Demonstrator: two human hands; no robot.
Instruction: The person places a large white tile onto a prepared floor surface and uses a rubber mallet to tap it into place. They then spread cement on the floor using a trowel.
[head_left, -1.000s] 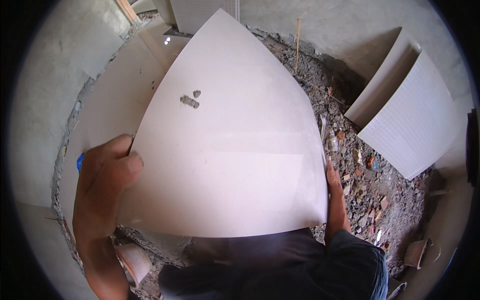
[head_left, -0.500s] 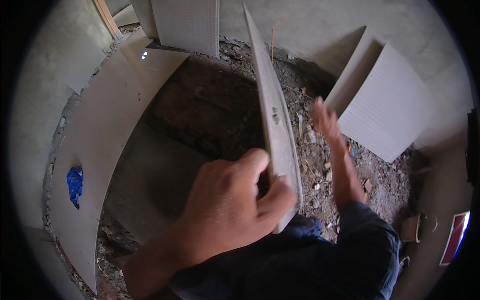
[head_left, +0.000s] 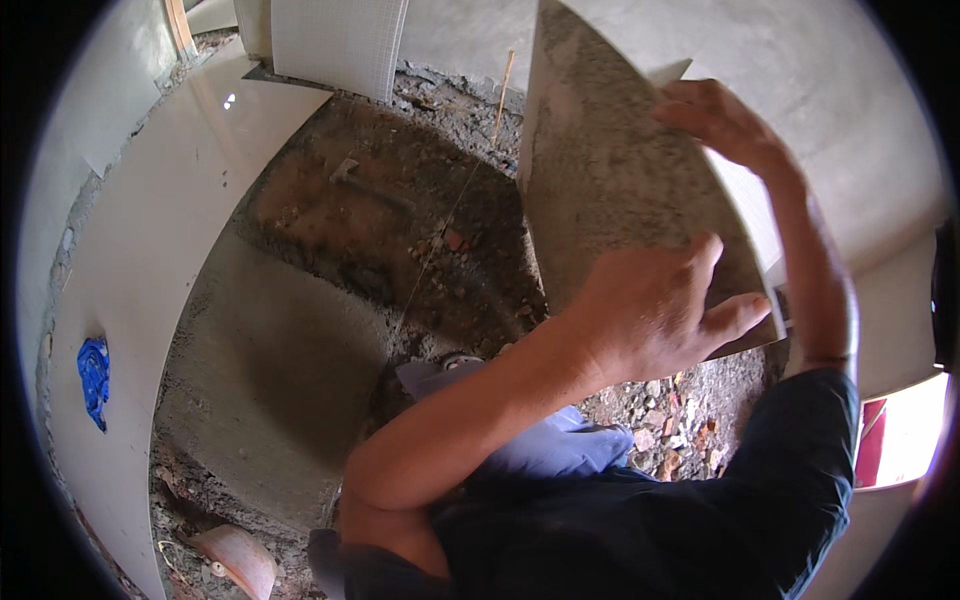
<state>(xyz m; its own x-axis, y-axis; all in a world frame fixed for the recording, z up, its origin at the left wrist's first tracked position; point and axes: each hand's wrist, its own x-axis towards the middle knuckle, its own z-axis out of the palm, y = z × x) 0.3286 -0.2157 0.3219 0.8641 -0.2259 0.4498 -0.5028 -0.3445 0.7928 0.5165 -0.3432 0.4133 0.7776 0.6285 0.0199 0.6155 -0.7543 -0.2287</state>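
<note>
A large floor tile (head_left: 610,150) stands tilted in front of me, its rough, mortar-smeared grey face showing. My left hand (head_left: 655,310) grips the tile's lower edge near a corner, the thumb on one side and the fingers on the other. Higher up, my right hand (head_left: 725,120) has its fingers curled over the right edge. The tile hides part of the fingertips. Left of the tile lie a brown dug patch of dirt (head_left: 330,205) and a smooth bed of grey mortar (head_left: 280,370).
Glossy laid tiles (head_left: 150,250) run along the left wall with a crumpled blue plastic bag (head_left: 94,380) on them. More tiles (head_left: 335,45) lean at the back wall. A stick (head_left: 505,95) holds a thin string. Rubble (head_left: 665,430) covers the right; a pinkish basin (head_left: 240,560) sits bottom left.
The tile has turned from nearly edge-on to show its rough face. My right hand has moved up from beside it onto its right edge. My left hand has shifted right and the view has moved.
</note>
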